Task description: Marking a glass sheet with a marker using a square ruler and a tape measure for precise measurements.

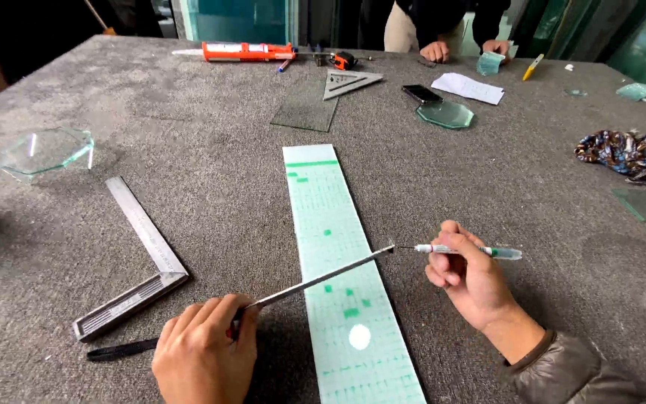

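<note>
While it is lying lengthwise down the middle of the grey felt-covered table (188, 150), the long strip of pale green glass (334, 269) is showing darker green marks and one white oval spot near its near end. A thin metal ruler (315, 281) is crossing the strip at a slant, its far tip just passing the strip's right edge. The left hand (203, 357) is curling down over the ruler's near end, fingers closed on it, knuckles up. The right hand (466, 278) is pinching a white marker with a green cap (466, 251) between thumb and fingers, holding it nearly level, its dark tip pointing left and sitting just beside the ruler's far tip; the wrist is coming in from the lower right in a dark sleeve.

To the left, a steel try square (136, 262) is lying well apart from the strip, with bare felt between them. An octagonal glass piece (46, 152) is sitting further left. Right of the strip, open felt is stretching toward a patterned cloth (622, 153) at the table's edge. Across the table, another person's hands (435, 51) are resting near a sheet of paper (469, 87).
</note>
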